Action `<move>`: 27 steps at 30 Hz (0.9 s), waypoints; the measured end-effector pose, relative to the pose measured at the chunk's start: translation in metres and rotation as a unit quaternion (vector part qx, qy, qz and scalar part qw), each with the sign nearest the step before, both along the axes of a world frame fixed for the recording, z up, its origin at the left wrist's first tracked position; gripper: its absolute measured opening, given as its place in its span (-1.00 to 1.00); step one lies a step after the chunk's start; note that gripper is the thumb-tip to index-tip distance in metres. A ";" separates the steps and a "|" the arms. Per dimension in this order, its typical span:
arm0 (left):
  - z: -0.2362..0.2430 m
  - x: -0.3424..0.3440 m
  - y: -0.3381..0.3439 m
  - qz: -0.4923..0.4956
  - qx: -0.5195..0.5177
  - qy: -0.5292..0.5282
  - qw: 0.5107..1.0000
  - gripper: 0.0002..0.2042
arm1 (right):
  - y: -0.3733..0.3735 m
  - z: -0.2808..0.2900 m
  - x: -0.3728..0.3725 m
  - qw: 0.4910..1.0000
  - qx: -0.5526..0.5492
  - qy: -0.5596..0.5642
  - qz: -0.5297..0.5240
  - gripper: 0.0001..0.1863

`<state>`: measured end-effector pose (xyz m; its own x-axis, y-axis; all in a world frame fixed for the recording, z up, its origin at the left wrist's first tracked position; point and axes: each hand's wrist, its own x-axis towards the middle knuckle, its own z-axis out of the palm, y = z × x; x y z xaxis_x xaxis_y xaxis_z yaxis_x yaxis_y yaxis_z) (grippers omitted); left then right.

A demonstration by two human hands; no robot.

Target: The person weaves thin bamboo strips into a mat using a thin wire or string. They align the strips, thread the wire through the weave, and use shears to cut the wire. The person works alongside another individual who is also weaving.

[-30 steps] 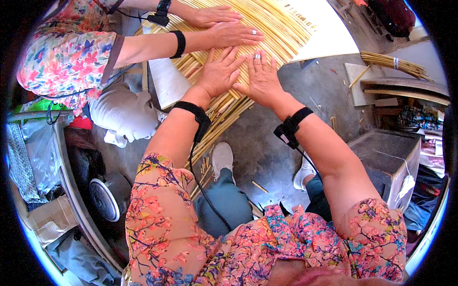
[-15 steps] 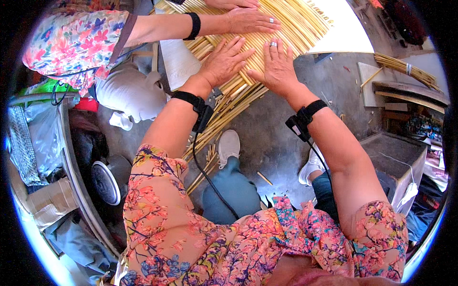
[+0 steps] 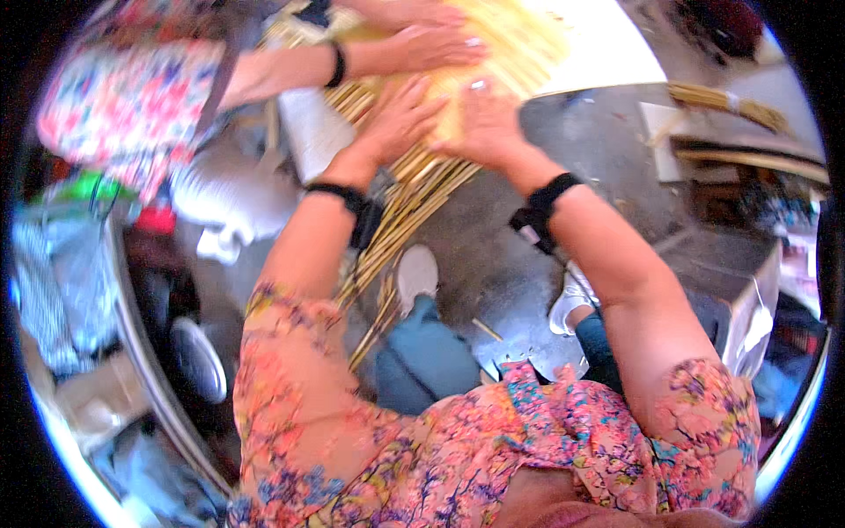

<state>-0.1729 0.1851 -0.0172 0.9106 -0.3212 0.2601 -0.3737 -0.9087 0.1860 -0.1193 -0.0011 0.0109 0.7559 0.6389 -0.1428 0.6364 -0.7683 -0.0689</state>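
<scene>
A layer of pale yellow canes or reeds [image 3: 519,48] lies side by side on a white table [image 3: 620,57], smeared by motion. My left hand [image 3: 398,121] lies flat on its near left part, fingers stretched forward. Beside it, my right hand [image 3: 486,123] rests flat on the near edge, a ring on one finger. Neither hand is wrapped around a cane. Just beyond mine, a co-worker's hand [image 3: 431,48] presses flat on the same layer, and a second hand of theirs shows partly at the top edge.
Longer loose canes [image 3: 414,211] slant from under the table edge toward the floor. A tied bundle of canes [image 3: 731,104] lies at the right, above a dark box [image 3: 717,260]. At left, a round pale lid [image 3: 198,361] stands by a curved rail [image 3: 145,339]. My shoe [image 3: 417,273] is below.
The whole view has shifted and blurred, with the table and hands sitting a little farther left. Both my hands stay flat on the canes, as does the co-worker's.
</scene>
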 end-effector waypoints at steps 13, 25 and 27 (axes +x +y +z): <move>0.009 -0.010 -0.017 0.057 0.128 0.062 0.988 -0.54 | -0.272 0.259 0.013 0.973 0.163 0.161 -0.003 -0.44; 0.017 0.002 -0.027 0.108 0.190 0.196 0.956 -0.50 | -0.696 0.248 -0.160 0.833 0.109 0.099 -0.534 -0.88; 0.021 0.003 -0.030 0.108 0.191 0.201 0.955 -0.51 | -0.710 0.219 -0.169 0.815 0.164 0.062 -0.553 -0.91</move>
